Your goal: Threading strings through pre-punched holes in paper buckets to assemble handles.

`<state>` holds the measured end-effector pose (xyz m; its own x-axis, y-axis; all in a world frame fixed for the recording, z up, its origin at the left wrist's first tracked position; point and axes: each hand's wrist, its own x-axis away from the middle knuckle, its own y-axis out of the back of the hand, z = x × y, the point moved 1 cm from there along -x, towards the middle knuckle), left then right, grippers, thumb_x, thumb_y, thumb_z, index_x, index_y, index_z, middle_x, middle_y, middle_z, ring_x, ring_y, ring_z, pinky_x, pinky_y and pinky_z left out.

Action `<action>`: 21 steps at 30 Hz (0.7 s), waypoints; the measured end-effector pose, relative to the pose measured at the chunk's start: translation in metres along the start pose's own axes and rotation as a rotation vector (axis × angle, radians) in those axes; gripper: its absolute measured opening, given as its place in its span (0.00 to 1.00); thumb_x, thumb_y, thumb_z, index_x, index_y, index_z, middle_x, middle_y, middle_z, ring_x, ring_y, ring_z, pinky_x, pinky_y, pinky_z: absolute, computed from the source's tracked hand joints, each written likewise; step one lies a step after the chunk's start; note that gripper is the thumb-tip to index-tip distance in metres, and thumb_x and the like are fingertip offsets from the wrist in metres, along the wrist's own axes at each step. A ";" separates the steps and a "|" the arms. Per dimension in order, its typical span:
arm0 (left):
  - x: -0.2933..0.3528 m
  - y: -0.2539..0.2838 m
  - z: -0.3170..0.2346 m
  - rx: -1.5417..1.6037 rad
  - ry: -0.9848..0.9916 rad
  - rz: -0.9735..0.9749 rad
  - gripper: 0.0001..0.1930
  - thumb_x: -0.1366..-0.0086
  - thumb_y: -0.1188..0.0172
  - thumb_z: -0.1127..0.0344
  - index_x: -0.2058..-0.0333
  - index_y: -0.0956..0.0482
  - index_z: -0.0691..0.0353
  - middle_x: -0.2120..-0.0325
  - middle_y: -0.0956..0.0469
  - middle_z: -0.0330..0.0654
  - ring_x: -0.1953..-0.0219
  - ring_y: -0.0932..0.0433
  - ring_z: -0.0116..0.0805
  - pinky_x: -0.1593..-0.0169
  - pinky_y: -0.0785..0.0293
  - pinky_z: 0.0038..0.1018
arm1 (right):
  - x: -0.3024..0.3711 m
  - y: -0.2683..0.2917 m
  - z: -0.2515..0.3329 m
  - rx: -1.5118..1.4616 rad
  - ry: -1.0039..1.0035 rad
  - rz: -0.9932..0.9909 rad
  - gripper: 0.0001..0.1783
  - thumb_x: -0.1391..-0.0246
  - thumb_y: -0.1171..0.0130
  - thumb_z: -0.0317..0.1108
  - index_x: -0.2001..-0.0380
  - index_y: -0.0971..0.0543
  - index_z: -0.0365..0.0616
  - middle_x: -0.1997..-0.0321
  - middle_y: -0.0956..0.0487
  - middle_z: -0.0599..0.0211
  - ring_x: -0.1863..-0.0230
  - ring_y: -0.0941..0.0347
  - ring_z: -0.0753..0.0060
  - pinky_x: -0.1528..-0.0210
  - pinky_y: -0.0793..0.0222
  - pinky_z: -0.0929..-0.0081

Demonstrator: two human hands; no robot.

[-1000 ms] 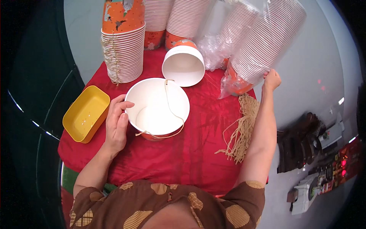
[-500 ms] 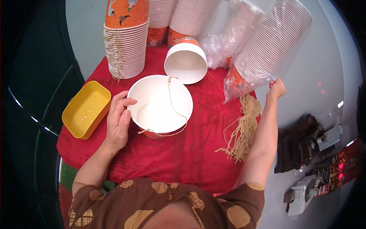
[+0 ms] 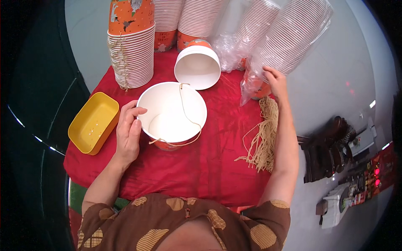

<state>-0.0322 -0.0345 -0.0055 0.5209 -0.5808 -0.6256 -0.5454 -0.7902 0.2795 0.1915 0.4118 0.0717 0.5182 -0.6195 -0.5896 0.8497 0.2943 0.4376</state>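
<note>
A white-lined paper bucket (image 3: 171,115) stands upright on the red cloth, its twine handle (image 3: 189,111) hanging across the opening and over the near rim. My left hand (image 3: 130,129) is at the bucket's left side, bent fingers over the rim and thumb outside. On the right, my right hand (image 3: 276,83) has its fingers closed on the loose plastic of a clear bag (image 3: 250,81). Inside that bag leans a tall stack of nested orange-and-white buckets (image 3: 289,39). Just below the right hand lies a bundle of tan twine (image 3: 264,134).
A yellow tub (image 3: 93,125) with small white bits sits left. Behind it stands an upside-down bucket stack (image 3: 133,54) with twine down its side. Another bucket (image 3: 197,69) lies on its side beyond the open one. More stacks (image 3: 201,19) and crumpled plastic (image 3: 230,52) line the back.
My right hand has moved left along the bag's lower end, bunching the plastic leftward. The left hand stays at the bucket's rim. The whole view has shifted slightly.
</note>
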 end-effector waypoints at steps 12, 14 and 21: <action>-0.003 -0.002 0.002 0.004 -0.047 -0.007 0.17 0.31 0.56 0.62 0.53 0.27 0.68 0.48 0.33 0.54 0.45 0.32 0.44 0.41 0.38 0.34 | 0.094 -0.073 0.119 0.141 0.261 0.217 0.12 0.47 0.45 0.26 0.59 0.20 0.35 0.53 0.20 0.52 0.52 0.22 0.56 0.49 0.27 0.68; -0.002 0.000 0.001 0.006 -0.054 0.008 0.18 0.30 0.56 0.61 0.50 0.28 0.68 0.47 0.34 0.54 0.44 0.33 0.45 0.40 0.39 0.34 | 0.109 -0.077 0.136 0.104 0.291 0.207 0.12 0.47 0.45 0.24 0.59 0.21 0.35 0.54 0.20 0.52 0.52 0.22 0.57 0.49 0.27 0.68; 0.007 0.015 -0.027 -0.106 0.003 -0.035 0.19 0.32 0.51 0.63 0.47 0.29 0.68 0.45 0.35 0.54 0.41 0.34 0.47 0.39 0.38 0.36 | 0.141 -0.082 0.168 0.026 0.333 0.172 0.11 0.47 0.45 0.21 0.59 0.21 0.34 0.57 0.19 0.53 0.56 0.21 0.60 0.53 0.26 0.71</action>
<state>-0.0192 -0.0553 0.0136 0.5401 -0.5531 -0.6343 -0.4547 -0.8260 0.3331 0.1782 0.1782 0.0663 0.6603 -0.2904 -0.6925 0.7467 0.3524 0.5642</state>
